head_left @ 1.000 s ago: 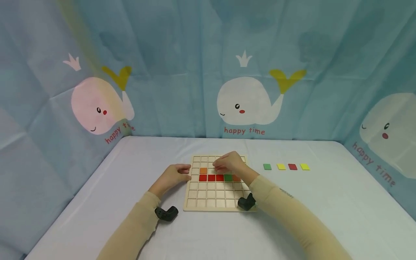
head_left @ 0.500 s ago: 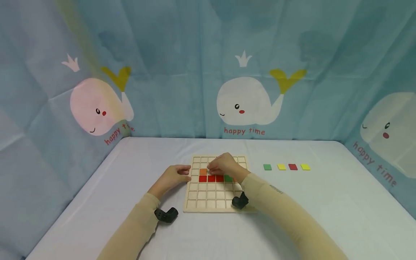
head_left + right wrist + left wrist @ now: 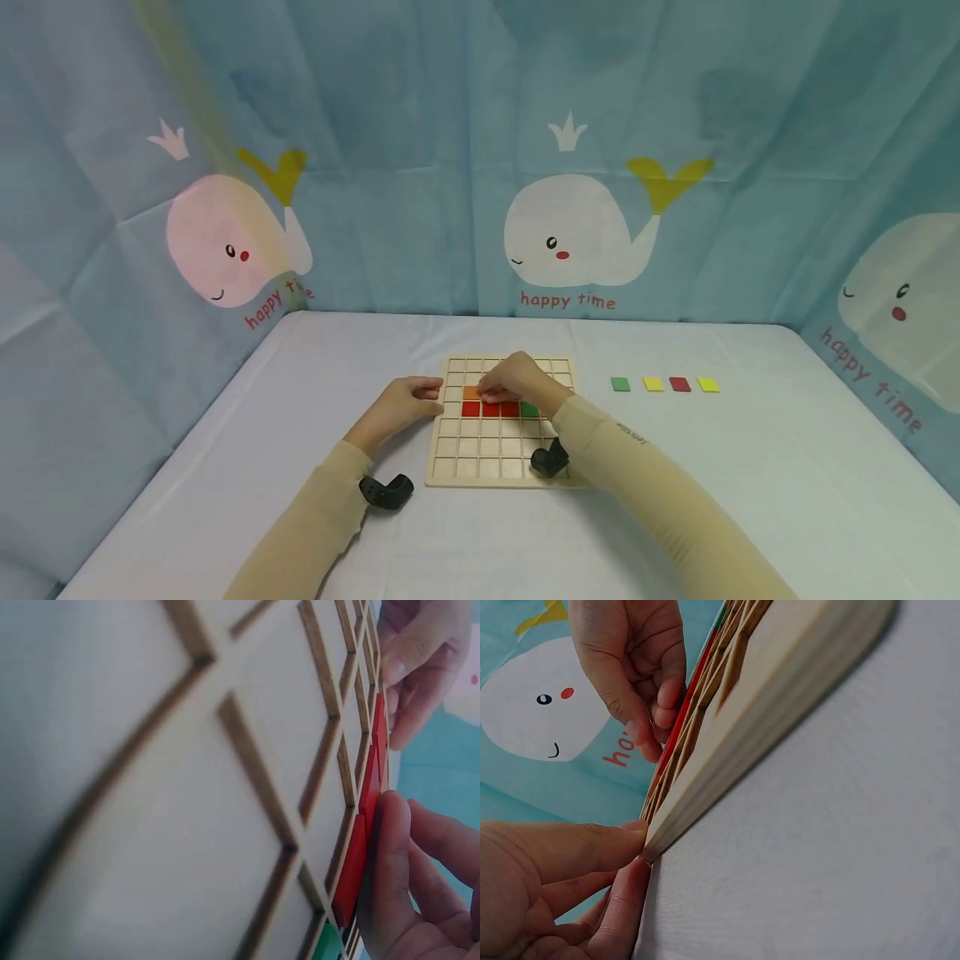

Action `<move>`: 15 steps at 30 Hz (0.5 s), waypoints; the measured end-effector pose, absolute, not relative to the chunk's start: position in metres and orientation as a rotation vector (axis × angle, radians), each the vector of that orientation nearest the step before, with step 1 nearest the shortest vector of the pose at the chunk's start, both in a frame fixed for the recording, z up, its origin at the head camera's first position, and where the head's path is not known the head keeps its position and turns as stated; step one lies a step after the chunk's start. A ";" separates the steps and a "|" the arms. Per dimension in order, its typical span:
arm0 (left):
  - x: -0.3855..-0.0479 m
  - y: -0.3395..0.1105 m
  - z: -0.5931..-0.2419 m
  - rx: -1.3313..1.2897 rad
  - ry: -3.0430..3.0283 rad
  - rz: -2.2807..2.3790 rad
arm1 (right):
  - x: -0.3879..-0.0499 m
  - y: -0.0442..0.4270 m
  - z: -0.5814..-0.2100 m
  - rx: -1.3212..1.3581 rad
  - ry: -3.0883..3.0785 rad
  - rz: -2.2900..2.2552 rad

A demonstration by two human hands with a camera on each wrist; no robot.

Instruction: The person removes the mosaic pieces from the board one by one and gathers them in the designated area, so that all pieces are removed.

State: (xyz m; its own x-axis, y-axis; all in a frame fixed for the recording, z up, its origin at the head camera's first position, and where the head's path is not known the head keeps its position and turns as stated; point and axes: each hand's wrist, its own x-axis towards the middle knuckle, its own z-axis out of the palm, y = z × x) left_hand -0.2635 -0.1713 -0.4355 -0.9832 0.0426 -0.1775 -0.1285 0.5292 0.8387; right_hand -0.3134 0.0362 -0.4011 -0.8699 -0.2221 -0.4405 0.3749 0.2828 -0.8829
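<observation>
So the key bit here is how close the right hand is to the orange tile on the wooden grid board: that tile lies just left of the right fingertips, and the right hand is the nearer of the two. Thumb and fingers are drawn together over the cell next door, but honestly I can't tell if they're pinching a tile, the tips hide it. The left hand has thumb and fingers spread a bit, tips resting against the board's left edge. Board lies flat on the white tablecloth. As for what's in the cells: the orange tile takes one, and the row just nearer the person has three red tiles side by side, then a green tile at their right end, so that line runs left to right. The right sleeve hides some cells past it. Off the board to the right, loose on the cloth, sit a second green tile, a yellow tile, a dark red tile and another yellow tile.
</observation>
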 end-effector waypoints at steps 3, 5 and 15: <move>-0.263 -0.172 -0.436 -0.069 2.588 1.447 | -0.314 0.035 -0.401 0.137 2.076 -1.615; -0.263 -0.172 -0.436 -0.069 2.583 1.453 | -0.314 0.034 -0.400 0.134 2.083 -1.600; -0.262 -0.170 -0.432 -0.053 2.583 1.447 | -0.314 0.029 -0.396 0.179 2.136 -1.591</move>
